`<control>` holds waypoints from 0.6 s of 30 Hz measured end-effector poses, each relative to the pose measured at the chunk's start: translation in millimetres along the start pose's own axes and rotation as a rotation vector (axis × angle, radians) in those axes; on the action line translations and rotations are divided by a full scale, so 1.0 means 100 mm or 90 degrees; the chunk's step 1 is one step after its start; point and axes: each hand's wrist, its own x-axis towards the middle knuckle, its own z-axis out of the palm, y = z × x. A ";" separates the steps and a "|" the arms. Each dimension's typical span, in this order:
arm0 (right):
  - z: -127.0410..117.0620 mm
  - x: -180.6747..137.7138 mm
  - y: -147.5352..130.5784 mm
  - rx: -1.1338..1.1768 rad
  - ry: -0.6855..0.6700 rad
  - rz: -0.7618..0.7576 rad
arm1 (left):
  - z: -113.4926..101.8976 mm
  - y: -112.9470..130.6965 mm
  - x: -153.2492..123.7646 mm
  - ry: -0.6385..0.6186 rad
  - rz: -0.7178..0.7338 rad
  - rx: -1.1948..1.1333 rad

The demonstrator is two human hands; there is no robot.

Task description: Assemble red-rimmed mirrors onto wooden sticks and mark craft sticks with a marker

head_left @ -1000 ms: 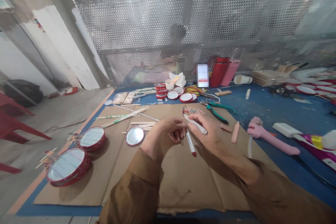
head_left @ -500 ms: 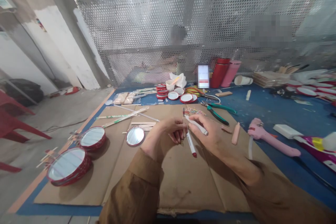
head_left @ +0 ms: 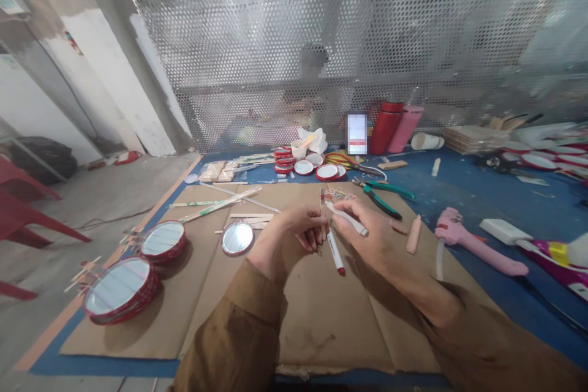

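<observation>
My left hand [head_left: 305,226] is closed, pinching a thin flat wooden stick [head_left: 322,197] that stands up past the fingertips and has darker marks near its top. In my right hand [head_left: 367,226] is a white marker pen [head_left: 346,218], its tip end at the stick. Below the fingers, a second white marker [head_left: 337,254] with a red end slants over the cardboard [head_left: 321,331]; its upper end is hidden by the hands. To the left of my left hand lie a small round mirror [head_left: 237,238] and several wooden sticks [head_left: 252,218].
Red-rimmed drum-like rounds [head_left: 119,288] with sticks stand at left. Green-handled pliers [head_left: 381,202], rubber bands [head_left: 340,195], a pink glue gun [head_left: 478,245] and a pink cylinder [head_left: 414,234] lie right. Behind are red-rimmed discs [head_left: 327,172], bottles [head_left: 386,128], a phone [head_left: 357,133] and perforated metal screen [head_left: 248,43].
The marker in my right hand has shifted very slightly right and down along the stick. My left hand keeps its grip, and the view has moved a touch.
</observation>
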 end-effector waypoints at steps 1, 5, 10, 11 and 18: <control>0.01 0.00 0.01 0.005 0.014 0.000 | 0.00 0.01 -0.01 0.001 0.000 -0.002; 0.01 0.01 0.02 0.006 0.036 -0.002 | 0.00 0.02 -0.02 -0.011 -0.004 -0.005; 0.02 0.00 0.01 0.010 0.028 0.001 | 0.00 0.02 0.00 -0.016 -0.005 -0.002; 0.02 0.00 0.01 0.009 0.027 0.000 | 0.00 0.02 0.00 -0.017 -0.007 -0.002; -0.01 0.00 0.01 -0.003 -0.006 0.007 | -0.01 0.01 0.00 -0.025 -0.004 -0.007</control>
